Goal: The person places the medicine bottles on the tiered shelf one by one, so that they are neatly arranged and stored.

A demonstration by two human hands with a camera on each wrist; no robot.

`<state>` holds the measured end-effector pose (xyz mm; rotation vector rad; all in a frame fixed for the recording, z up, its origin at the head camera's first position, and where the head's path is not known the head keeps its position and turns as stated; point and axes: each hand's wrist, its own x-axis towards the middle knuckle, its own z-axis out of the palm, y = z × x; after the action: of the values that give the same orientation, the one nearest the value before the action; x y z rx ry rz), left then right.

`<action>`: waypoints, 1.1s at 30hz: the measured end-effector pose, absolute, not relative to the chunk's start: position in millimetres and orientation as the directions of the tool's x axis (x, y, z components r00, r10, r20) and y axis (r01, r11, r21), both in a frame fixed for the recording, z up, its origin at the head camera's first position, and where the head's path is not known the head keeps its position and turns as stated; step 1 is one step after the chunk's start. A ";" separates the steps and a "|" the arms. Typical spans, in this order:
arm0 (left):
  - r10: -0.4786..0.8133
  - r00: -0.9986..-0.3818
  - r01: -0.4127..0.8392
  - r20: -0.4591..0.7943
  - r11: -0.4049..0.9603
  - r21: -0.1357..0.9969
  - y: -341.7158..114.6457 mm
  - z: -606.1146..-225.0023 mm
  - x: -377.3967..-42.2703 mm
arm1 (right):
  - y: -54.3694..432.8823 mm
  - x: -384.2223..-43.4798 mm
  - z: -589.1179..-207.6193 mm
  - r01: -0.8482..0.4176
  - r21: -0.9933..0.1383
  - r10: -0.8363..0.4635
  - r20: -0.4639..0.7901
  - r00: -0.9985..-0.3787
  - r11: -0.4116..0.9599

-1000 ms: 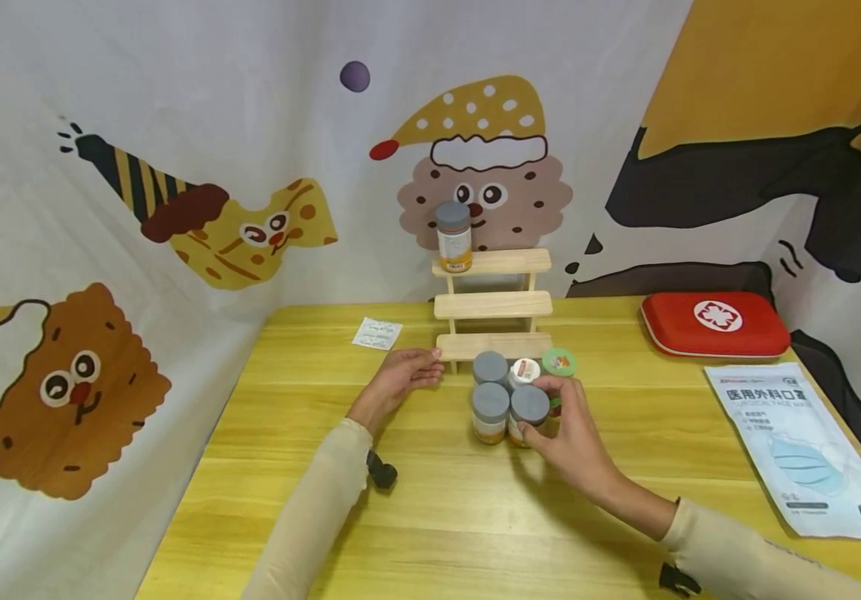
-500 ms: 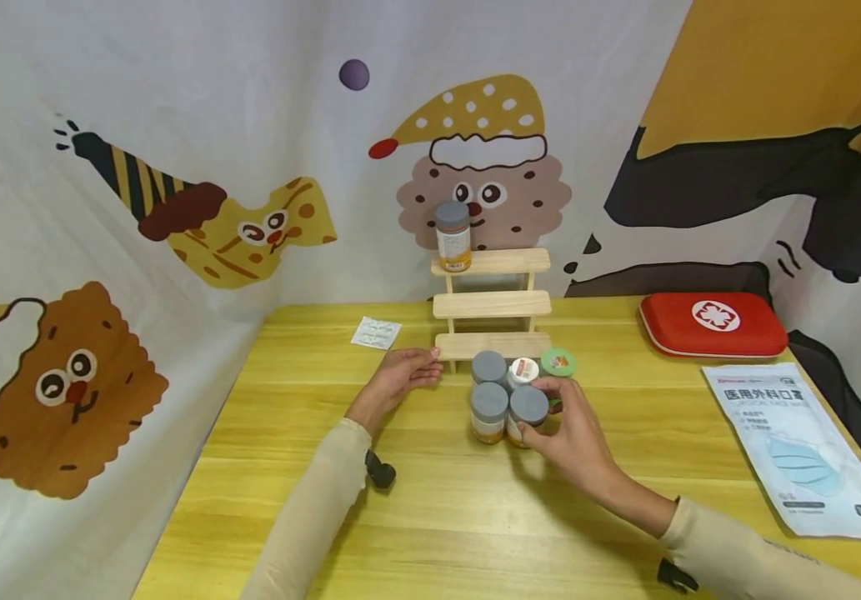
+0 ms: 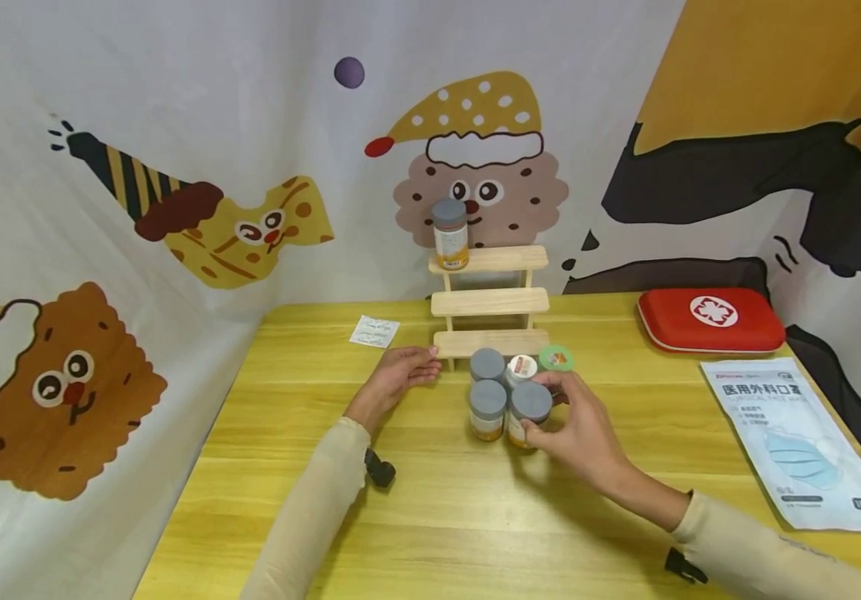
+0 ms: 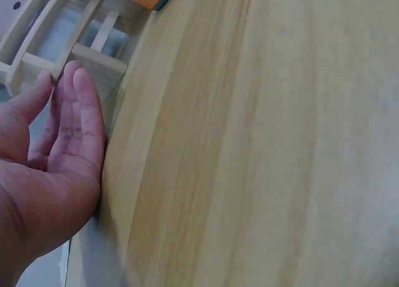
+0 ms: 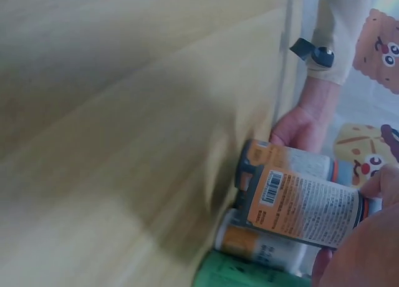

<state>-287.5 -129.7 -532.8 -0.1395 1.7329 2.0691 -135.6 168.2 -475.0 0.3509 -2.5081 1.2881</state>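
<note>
My right hand point(image 3: 583, 429) pinches a grey-lidded jar point(image 5: 299, 206) with an orange-and-white label between thumb and fingers. Close to its left stands a matching jar point(image 3: 488, 412), with another grey-lidded jar point(image 3: 487, 367) behind that. A small white-capped bottle point(image 3: 523, 367) and a green-lidded container point(image 3: 556, 358) stand just behind the held jar. My left hand point(image 3: 400, 379) pinches the left end of the lowest step of a three-step wooden display stand point(image 4: 81, 34), its thumb and fingertips on either side of the board. One more grey-lidded jar point(image 3: 450, 235) sits at the left of the top step.
A red first-aid case point(image 3: 711, 320) lies at the back right, with a face mask packet point(image 3: 801, 446) in front of it. Left of the stand lies a small white sachet point(image 3: 374, 331). A printed curtain point(image 3: 250, 100) hangs behind the wooden table point(image 3: 430, 517).
The right hand and its jar have shifted slightly rightward, and the jar's lid looks a little larger, closer to the head camera. The left hand stays on the stand.
</note>
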 end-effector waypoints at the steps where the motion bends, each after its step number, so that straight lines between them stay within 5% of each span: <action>1: 0.262 -0.900 -0.388 -0.347 -0.122 0.914 -129.8 -532.6 -287.5 | 169.2 -135.2 -472.4 -0.357 -0.740 -0.083 0.380 -0.921 0.570; 33: 0.234 -0.909 -0.379 -0.344 -0.125 0.917 -127.3 -534.2 -286.2 | 178.3 -146.3 -399.0 -0.572 -0.621 -0.148 0.597 -0.788 0.536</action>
<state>-286.2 -127.3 -534.2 -0.1608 1.7523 2.0849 -146.3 178.3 -399.0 0.5839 -2.2966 1.1780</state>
